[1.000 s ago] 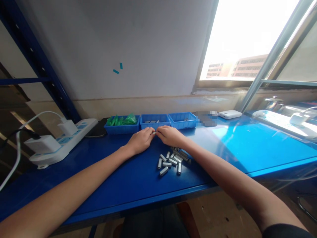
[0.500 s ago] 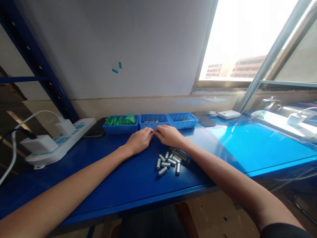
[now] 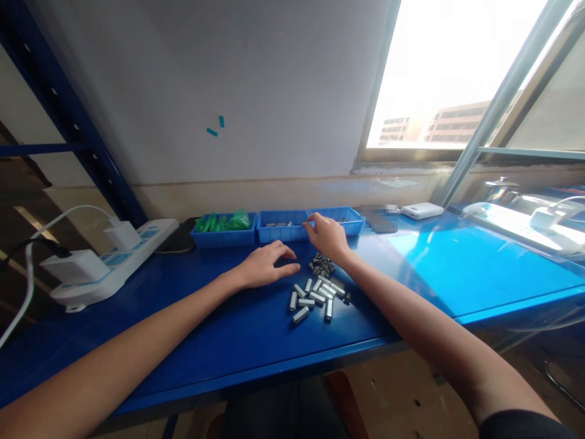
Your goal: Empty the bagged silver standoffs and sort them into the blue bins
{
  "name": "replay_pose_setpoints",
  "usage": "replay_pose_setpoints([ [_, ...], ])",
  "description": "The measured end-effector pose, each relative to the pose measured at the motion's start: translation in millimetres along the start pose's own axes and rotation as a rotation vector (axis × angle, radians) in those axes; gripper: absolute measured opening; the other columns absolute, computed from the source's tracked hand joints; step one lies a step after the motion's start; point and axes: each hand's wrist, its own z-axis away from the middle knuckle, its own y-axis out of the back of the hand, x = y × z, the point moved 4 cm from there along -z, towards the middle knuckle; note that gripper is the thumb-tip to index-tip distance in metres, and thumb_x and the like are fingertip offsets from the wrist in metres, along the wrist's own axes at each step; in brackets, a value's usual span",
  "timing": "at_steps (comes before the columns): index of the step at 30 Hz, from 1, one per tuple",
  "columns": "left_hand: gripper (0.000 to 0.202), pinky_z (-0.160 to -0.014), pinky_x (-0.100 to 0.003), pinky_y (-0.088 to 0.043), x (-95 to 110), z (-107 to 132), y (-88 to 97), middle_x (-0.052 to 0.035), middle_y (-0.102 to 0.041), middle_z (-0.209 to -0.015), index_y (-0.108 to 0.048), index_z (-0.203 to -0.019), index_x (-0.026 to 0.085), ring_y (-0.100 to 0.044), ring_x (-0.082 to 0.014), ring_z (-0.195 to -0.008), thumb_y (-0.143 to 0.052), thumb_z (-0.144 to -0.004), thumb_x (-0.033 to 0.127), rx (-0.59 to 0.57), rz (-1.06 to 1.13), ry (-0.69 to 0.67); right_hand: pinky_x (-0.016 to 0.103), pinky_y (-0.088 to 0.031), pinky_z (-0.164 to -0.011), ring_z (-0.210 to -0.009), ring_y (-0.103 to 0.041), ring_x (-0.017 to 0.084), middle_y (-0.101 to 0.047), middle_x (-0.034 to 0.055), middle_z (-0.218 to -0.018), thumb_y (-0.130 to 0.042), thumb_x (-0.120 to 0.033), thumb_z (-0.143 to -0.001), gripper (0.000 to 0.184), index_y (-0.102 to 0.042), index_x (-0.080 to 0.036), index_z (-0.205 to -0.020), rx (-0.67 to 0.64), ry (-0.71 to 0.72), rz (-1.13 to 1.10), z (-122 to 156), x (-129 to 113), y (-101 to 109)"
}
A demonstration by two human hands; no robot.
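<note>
Metal pieces [image 3: 271, 225] lie inside the middle blue bin [image 3: 280, 235], long axes mostly sideways. The right hand [image 3: 327, 234] is nearer, fingertips drawn narrow at that bin's right end; whether they hold anything, I cannot tell. In front of the bin, the left hand [image 3: 261, 266] gapes, thumb apart.

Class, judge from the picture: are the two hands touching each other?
No, a stretch of blue tabletop shows between the left hand and the right hand.

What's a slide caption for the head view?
Right hand at the middle blue bin, left hand open near metal standoffs.
</note>
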Motion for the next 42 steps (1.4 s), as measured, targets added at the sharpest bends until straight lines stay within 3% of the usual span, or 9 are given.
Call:
replay_pose_setpoints([
  [6,0.029,-0.089,-0.032,-0.046,5,1,-3.3,-0.0039,-0.055,-0.107,-0.062,-0.107,0.027,-0.059,-0.0194,-0.095,-0.048,-0.089,0.044,0.002,-0.099,-0.05,0.03,-0.043,-0.069,-0.088,-0.064,0.024,-0.071,0.0075,-0.092,-0.042,-0.043,-0.092,0.032,-0.062,-0.022,-0.106,-0.029,-0.026,0.016,0,0,-1],
  [11,0.042,-0.091,-0.035,-0.044,9,3,-0.6,-0.0051,-0.055,-0.111,-0.06,-0.11,0.025,-0.056,-0.0224,-0.101,-0.047,-0.086,0.057,-0.054,-0.072,-0.046,0.03,-0.043,-0.069,-0.087,-0.065,0.025,-0.07,0.0069,-0.093,-0.044,-0.043,-0.091,0.031,-0.063,-0.023,-0.104,-0.067,-0.01,0.022,1,-3,-2],
  [15,0.049,-0.093,-0.04,-0.041,15,4,-2.4,-0.0053,-0.055,-0.115,-0.059,-0.115,0.028,-0.051,-0.0262,-0.11,-0.057,-0.078,0.061,-0.109,-0.087,-0.125,0.027,-0.041,-0.067,-0.079,-0.064,0.021,-0.07,0.0046,-0.089,-0.046,-0.04,-0.09,0.031,-0.058,-0.023,-0.113,-0.076,0.094,-0.058,6,-13,0],
  [22,0.031,-0.092,-0.037,-0.041,8,1,-6.8,-0.0073,-0.056,-0.113,-0.06,-0.101,0.021,-0.051,-0.0226,-0.107,-0.032,-0.097,0.032,-0.032,-0.098,-0.18,0.024,-0.039,-0.068,-0.083,-0.063,0.016,-0.07,0.0024,-0.093,-0.043,-0.03,-0.092,0.024,-0.062,-0.022,-0.104,-0.203,0.391,-0.155,20,-42,4],
  [27,0.023,-0.088,-0.037,-0.041,0,4,2.6,-0.0042,-0.057,-0.109,-0.058,-0.101,0.025,-0.052,-0.0232,-0.103,-0.047,-0.091,0.042,-0.099,-0.129,-0.206,0.025,-0.039,-0.074,-0.091,-0.062,0.018,-0.069,0.0046,-0.099,-0.038,-0.027,-0.095,0.026,-0.063,-0.021,-0.1,-0.379,0.467,-0.104,22,-44,-3],
  [32,0.019,-0.084,-0.034,-0.043,-25,-2,7.8,-0.0057,-0.057,-0.098,-0.056,-0.091,0.02,-0.053,-0.0216,-0.096,-0.045,-0.091,0.036,0.033,-0.132,-0.056,0.027,-0.038,-0.076,-0.094,-0.06,0.02,-0.067,0.0082,-0.097,-0.036,-0.038,-0.097,0.034,-0.062,-0.019,-0.102,-0.407,0.491,-0.061,20,-40,-5],
  [35,0.022,-0.083,-0.035,-0.043,-28,-5,4.8,-0.0059,-0.058,-0.095,-0.056,-0.089,0.02,-0.054,-0.0208,-0.092,-0.038,-0.094,0.032,0.072,-0.175,-0.049,0.027,-0.038,-0.072,-0.089,-0.059,0.02,-0.065,0.0081,-0.093,-0.047,-0.048,-0.091,0.036,-0.061,-0.018,-0.103,-0.424,0.52,-0.048,21,-39,-5],
  [38,0.026,-0.081,-0.036,-0.043,-26,-6,3.4,-0.0063,-0.058,-0.094,-0.056,-0.088,0.019,-0.053,-0.0207,-0.089,-0.033,-0.095,0.03,0.083,-0.208,-0.055,0.027,-0.038,-0.072,-0.09,-0.057,0.02,-0.064,0.0072,-0.096,-0.06,-0.045,-0.083,0.032,-0.062,-0.018,-0.1,-0.452,0.558,-0.033,22,-38,-6],
  [42,0.028,-0.081,-0.036,-0.043,-25,-5,4.2,-0.007,-0.058,-0.094,-0.055,-0.087,0.019,-0.053,-0.0209,-0.088,-0.031,-0.096,0.03,0.086,-0.215,-0.062,0.027,-0.037,-0.071,-0.091,-0.057,0.019,-0.063,0.0067,-0.096,-0.056,-0.036,-0.087,0.021,-0.062,-0.018,-0.096,-0.452,0.546,-0.01,21,-38,-8],
])
